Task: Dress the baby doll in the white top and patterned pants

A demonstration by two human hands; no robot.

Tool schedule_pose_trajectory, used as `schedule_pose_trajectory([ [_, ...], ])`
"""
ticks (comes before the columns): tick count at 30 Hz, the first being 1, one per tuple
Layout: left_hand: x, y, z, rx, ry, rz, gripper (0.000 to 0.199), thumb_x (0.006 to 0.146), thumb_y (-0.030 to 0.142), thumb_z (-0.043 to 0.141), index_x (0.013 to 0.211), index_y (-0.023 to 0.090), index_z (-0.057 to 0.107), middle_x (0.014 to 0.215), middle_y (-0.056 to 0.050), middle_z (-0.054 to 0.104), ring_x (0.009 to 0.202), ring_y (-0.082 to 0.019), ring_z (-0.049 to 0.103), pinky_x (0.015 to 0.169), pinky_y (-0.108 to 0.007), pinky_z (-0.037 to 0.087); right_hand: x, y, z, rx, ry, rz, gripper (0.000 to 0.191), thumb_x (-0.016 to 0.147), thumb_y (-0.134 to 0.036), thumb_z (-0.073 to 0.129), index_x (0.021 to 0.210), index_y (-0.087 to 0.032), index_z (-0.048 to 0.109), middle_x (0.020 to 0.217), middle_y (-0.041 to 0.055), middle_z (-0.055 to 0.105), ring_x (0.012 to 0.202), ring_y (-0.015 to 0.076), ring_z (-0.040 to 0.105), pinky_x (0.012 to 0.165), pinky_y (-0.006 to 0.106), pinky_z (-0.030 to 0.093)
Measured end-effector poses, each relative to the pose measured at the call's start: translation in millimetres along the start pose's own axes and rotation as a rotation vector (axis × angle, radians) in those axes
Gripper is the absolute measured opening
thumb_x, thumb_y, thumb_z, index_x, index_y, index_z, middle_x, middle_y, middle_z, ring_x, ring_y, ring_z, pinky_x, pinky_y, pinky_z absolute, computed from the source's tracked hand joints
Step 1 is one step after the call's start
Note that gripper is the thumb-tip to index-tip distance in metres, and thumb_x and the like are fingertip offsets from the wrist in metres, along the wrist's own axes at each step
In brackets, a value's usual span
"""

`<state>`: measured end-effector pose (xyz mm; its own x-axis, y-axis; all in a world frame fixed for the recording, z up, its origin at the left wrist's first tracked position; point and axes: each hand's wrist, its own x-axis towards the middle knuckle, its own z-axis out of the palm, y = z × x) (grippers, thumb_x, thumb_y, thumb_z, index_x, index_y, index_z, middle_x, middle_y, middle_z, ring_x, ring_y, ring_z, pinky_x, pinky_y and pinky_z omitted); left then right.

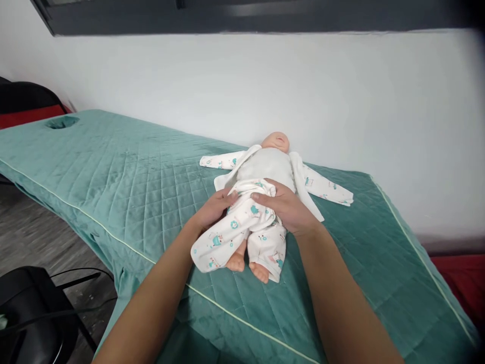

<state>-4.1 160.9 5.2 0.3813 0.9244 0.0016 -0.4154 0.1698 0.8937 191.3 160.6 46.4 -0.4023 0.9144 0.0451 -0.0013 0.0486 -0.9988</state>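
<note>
A baby doll (265, 164) lies on its back, its head toward the wall and its feet toward me. Its white printed jacket (326, 187) is spread apart at the front, sleeves out to both sides, with a pale torso between. White printed baby pants (242, 222) cover its hips; one leg is in a pant leg, while the other pant leg flares to the left beside a bare foot (235, 262). My left hand (216, 206) pinches the pants' left edge, its fingers partly hidden. At the waist, my right hand (286, 205) grips the bunched fabric with the thumb on top.
Beneath the doll is a teal quilted bed cover (125, 187) with a face hole (62, 122) at the far left. A white wall (341, 101) borders the bed's far side. Black chairs (30, 303) stand at the left, and red fabric (460, 283) shows at the right.
</note>
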Motion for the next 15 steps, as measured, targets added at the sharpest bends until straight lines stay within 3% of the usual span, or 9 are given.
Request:
schedule_pose_trajectory([
  [5, 0.0, -1.4, -7.7, 0.109, -0.153, -0.097, 0.044, 0.059, 0.032, 0.090, 0.090, 0.008, 0.071, 0.078, -0.007, 0.071, 0.066, -0.017, 0.063, 0.063, -0.028, 0.048, 1.7, 2.0, -0.3, 0.025, 0.056, -0.009, 0.034, 0.075, -0.045, 0.079, 0.093, -0.021, 0.062, 0.083, 0.0002, 0.065, 0.074, 0.0163, 0.060, 0.066, 0.029, 0.049],
  [8, 0.0, -1.6, -4.9, -0.033, -0.120, -0.109, 0.040, 0.063, 0.032, 0.087, 0.091, 0.008, 0.071, 0.076, -0.008, 0.072, 0.064, -0.017, 0.064, 0.064, -0.028, 0.051, 0.7, -0.2, 1.2, -0.001, 0.039, -0.016, 0.036, 0.075, -0.047, 0.078, 0.096, -0.021, 0.064, 0.087, 0.0015, 0.067, 0.078, 0.0178, 0.062, 0.067, 0.030, 0.050],
  [12, 1.4, -1.1, 1.6, -0.243, -0.104, -0.031, 0.044, 0.071, 0.032, 0.081, 0.108, 0.011, 0.069, 0.088, -0.009, 0.075, 0.077, -0.021, 0.070, 0.072, -0.030, 0.055, -1.0, -5.2, 3.6, -0.078, -0.010, -0.009, 0.033, 0.078, -0.044, 0.075, 0.101, -0.022, 0.068, 0.097, 0.0036, 0.070, 0.086, 0.0201, 0.064, 0.072, 0.030, 0.051],
  [15, 4.5, -0.2, 2.2, -0.295, -0.081, -0.023, 0.043, 0.071, 0.034, 0.082, 0.106, 0.013, 0.069, 0.089, -0.009, 0.075, 0.080, -0.024, 0.072, 0.072, -0.031, 0.056, -1.9, -10.6, 5.3, -0.161, -0.106, 0.001, 0.036, 0.079, -0.042, 0.074, 0.109, -0.023, 0.070, 0.105, 0.0038, 0.073, 0.093, 0.0227, 0.066, 0.076, 0.032, 0.052],
])
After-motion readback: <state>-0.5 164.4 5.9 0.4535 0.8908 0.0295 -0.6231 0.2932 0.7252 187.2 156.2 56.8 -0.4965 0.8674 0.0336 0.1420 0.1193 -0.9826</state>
